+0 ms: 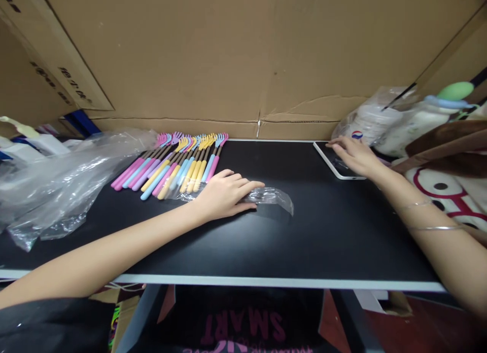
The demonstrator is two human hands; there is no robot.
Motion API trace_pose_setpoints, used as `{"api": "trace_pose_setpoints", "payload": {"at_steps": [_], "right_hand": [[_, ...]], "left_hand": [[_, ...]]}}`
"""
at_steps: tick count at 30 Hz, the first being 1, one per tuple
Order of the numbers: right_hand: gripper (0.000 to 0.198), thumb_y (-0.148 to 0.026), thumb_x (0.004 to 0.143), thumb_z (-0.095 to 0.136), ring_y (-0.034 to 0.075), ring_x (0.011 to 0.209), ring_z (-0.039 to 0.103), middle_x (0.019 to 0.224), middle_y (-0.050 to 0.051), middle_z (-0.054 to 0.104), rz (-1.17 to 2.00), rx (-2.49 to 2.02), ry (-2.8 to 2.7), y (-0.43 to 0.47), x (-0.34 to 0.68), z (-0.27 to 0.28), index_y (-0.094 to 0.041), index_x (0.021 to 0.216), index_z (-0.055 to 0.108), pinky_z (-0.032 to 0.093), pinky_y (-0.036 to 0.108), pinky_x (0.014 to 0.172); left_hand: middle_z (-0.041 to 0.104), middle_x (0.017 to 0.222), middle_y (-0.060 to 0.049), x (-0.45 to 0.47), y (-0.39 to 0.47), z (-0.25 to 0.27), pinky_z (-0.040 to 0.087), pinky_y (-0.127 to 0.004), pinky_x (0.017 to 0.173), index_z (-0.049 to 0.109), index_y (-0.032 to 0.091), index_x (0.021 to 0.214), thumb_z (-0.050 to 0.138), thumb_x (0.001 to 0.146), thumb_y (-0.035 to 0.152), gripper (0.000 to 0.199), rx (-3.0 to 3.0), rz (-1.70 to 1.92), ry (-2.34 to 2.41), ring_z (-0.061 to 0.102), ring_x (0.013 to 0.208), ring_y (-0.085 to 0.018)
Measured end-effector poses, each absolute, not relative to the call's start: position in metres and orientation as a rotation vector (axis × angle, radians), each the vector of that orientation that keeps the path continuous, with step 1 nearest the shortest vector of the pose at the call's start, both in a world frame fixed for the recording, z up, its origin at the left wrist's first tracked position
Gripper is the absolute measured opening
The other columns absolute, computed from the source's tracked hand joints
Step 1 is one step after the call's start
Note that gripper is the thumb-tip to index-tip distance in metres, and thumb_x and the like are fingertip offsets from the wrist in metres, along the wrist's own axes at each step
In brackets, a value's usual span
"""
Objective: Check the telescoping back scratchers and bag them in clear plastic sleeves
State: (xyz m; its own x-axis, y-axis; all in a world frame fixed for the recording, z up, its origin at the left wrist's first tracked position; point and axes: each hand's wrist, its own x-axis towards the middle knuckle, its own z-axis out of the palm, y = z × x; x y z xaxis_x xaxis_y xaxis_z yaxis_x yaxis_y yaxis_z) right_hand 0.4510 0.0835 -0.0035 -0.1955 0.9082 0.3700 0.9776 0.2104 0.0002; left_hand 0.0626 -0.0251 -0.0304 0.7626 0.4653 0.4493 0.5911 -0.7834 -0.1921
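My left hand (224, 196) lies palm down on a clear plastic sleeve (272, 196), its fingers stretched out and apart from the thumb. The sleeve sticks out on both sides of the hand; its middle is hidden beneath. Left of and behind that hand, several back scratchers (177, 173) with pink, blue, purple and yellow handles lie side by side, their claw ends toward the cardboard. My right hand (353, 152) rests over a white-edged phone or tablet with a dark screen (337, 163), fingers extended and touching its far part.
A large crumpled clear plastic bag (64, 175) covers the left of the black table (289, 246). Cardboard (243, 59) walls off the back. At right stand a plastic-wrapped cup (375, 119), a bottle with a green top (422, 119), and brown and white fabric (449, 155).
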Motion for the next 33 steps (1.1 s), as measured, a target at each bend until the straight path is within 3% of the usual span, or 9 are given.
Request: {"api": "trace_pose_setpoints", "payload": {"at_steps": [5,9,16,19,22,28,33], "right_hand": [[0.03,-0.029,0.099,0.034,0.028,0.132,0.043,0.133,0.021,0.06,-0.148,-1.825,-2.223,0.084,0.449,-0.009,-0.018,0.111,0.06,0.009,0.055,0.112],[0.032,-0.028,0.099,0.032,0.029,0.135,0.039,0.135,0.022,0.057,-0.143,-1.829,-2.181,0.08,0.446,-0.003,-0.017,0.114,0.058,0.007,0.059,0.111],[0.033,-0.031,0.096,0.037,0.033,0.127,0.046,0.126,0.021,0.063,-0.28,-1.716,-2.144,0.071,0.432,0.008,-0.017,0.115,0.058,0.018,0.056,0.111],[0.033,-0.037,0.094,0.041,0.032,0.12,0.051,0.12,0.018,0.066,-0.324,-1.559,-2.224,0.064,0.413,0.009,-0.017,0.111,0.061,0.032,0.048,0.106],[0.03,-0.04,0.093,0.044,0.033,0.109,0.056,0.107,0.015,0.069,-0.379,-1.282,-2.34,0.055,0.382,0.008,-0.02,0.106,0.063,0.042,0.05,0.095],[0.026,-0.032,0.094,0.046,0.027,0.101,0.062,0.105,0.012,0.071,-0.262,-0.982,-2.57,0.054,0.304,0.006,-0.021,0.111,0.063,0.049,0.044,0.085],[0.03,-0.025,0.095,0.045,0.024,0.113,0.06,0.122,0.009,0.067,-0.031,-0.777,-2.638,0.075,0.243,-0.003,-0.021,0.12,0.062,0.047,0.041,0.095]], "left_hand": [[0.073,0.088,-0.002,0.062,-0.026,-0.028,0.039,-0.032,0.08,0.06,0.019,0.124,0.049,0.096,0.052,0.044,-2.635,-0.537,-0.82,0.065,0.084,-0.018],[0.072,0.088,-0.001,0.062,-0.026,-0.029,0.04,-0.032,0.079,0.059,0.019,0.125,0.048,0.096,0.051,0.044,-2.623,-0.542,-0.819,0.065,0.083,-0.017],[0.071,0.086,0.0,0.062,-0.024,-0.03,0.039,-0.031,0.078,0.059,0.02,0.124,0.045,0.099,0.048,0.04,-2.603,-0.531,-0.85,0.064,0.083,-0.017],[0.07,0.085,0.0,0.062,-0.024,-0.029,0.039,-0.031,0.075,0.06,0.021,0.123,0.046,0.099,0.046,0.038,-2.589,-0.518,-0.842,0.064,0.081,-0.016],[0.07,0.086,0.001,0.062,-0.026,-0.028,0.039,-0.03,0.072,0.06,0.023,0.122,0.047,0.099,0.046,0.036,-2.568,-0.506,-0.819,0.063,0.08,-0.015],[0.069,0.086,0.002,0.063,-0.029,-0.027,0.037,-0.03,0.066,0.062,0.025,0.119,0.049,0.098,0.048,0.034,-2.5,-0.51,-0.752,0.062,0.079,-0.014],[0.069,0.088,0.002,0.064,-0.032,-0.027,0.035,-0.03,0.061,0.063,0.027,0.121,0.046,0.096,0.055,0.041,-2.525,-0.501,-0.687,0.061,0.076,-0.013]]}}
